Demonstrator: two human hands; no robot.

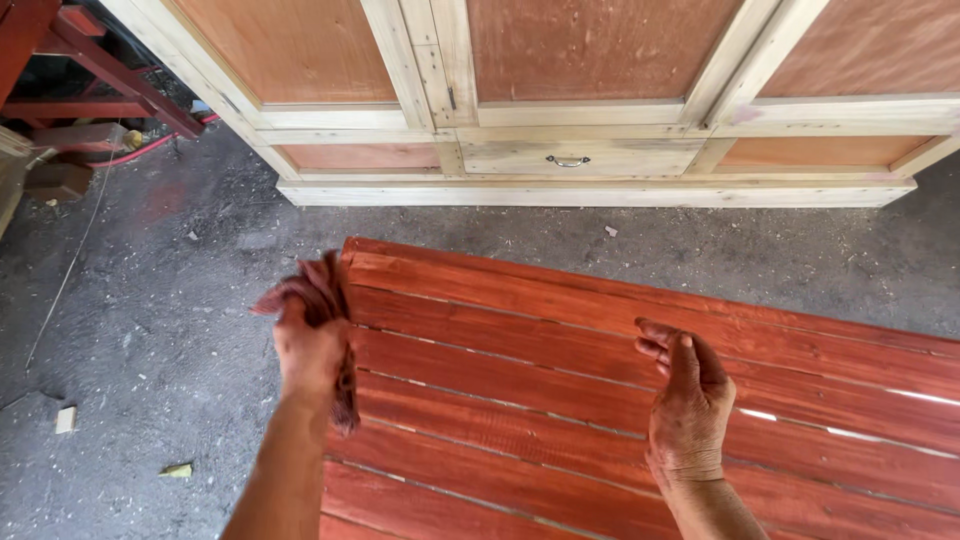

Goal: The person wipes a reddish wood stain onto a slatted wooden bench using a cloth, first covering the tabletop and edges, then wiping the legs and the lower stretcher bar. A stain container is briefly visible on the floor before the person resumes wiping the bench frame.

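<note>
1. Looked down on a red slatted wooden panel (620, 400), made of long boards side by side with thin gaps between them.
2. Filled the lower right part of the view, with its far edge slanting from the upper left down to the right.
3. Lay over a grey dusty floor (170, 300).
4. Held a red-stained rag (322, 300) in the left hand (312, 352), right at the panel's left edge.
5. Kept the left fingers closed tight around the rag, with cloth bunched above the fist and a strip hanging down below it.
6. Could not tell if the rag touched the wood or was just over it.
7. Rested the right hand (688, 400) over the middle boards of the panel, held nothing.
8. Showed the right hand half open, fingers bent a little and pointing left, thumb up on top.
9. Could not tell if the right palm pressed on the board or stayed just above it.
10. Looked stained reddish on both hands, like the boards.
11. Stood past the panel, across a strip of floor: a pale unpainted wooden cabinet (590, 110) with brown panels.
12. Had a small metal drawer handle (567, 161) low in the middle of the cabinet.
13. Sat in the upper left corner: some red-painted beams (110, 75).
14. Lay on the floor at the left: a small wood scrap (65, 419).
</note>
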